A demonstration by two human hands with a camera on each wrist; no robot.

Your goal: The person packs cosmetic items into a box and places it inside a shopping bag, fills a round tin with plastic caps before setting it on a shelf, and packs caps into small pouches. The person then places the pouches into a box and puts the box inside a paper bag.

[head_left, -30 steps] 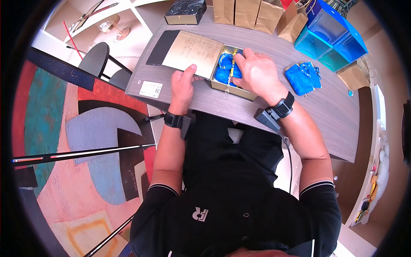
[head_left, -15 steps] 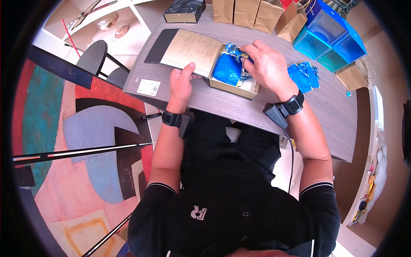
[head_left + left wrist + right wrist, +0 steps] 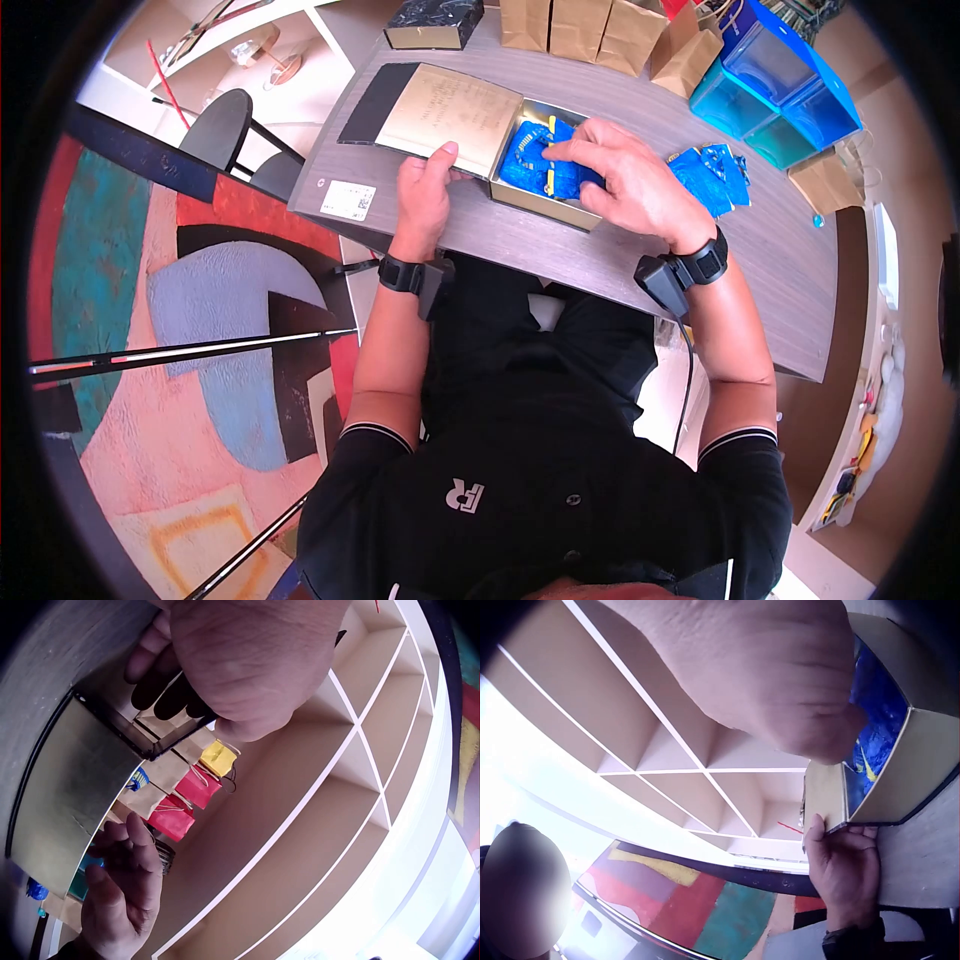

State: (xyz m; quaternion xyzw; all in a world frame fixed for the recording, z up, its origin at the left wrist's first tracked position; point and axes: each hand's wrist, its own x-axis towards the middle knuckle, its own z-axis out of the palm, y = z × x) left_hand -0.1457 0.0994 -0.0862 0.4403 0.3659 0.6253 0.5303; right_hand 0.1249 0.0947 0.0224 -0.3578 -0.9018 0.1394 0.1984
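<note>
An open book-style box [image 3: 545, 208] with gold-coloured walls sits near the table's front edge, its hinged lid [image 3: 450, 110] swung out to the left. My left hand [image 3: 425, 195] holds the lid's front edge, thumb on top and fingers beneath. Inside the box lies a crinkled blue pouch [image 3: 527, 158] with a yellow strap [image 3: 551, 182] across it. Over the right side of the box, my right hand [image 3: 640, 180] reaches in with its index finger extended to the strap and the other fingers bent. In the right wrist view that hand hides part of the blue pouch [image 3: 885, 712].
Another blue pouch [image 3: 710, 185] lies on the table to the right. Brown paper bags [image 3: 575, 30] line the back, near a black marbled box [image 3: 433, 25] and a blue-teal clear drawer unit [image 3: 770, 85]. A white label [image 3: 347, 200] is at the table's left edge.
My right hand lifted the yellow strap and patterned band back half a second ago; now they lie across the blue pouch again. My left hand has stayed on the lid.
</note>
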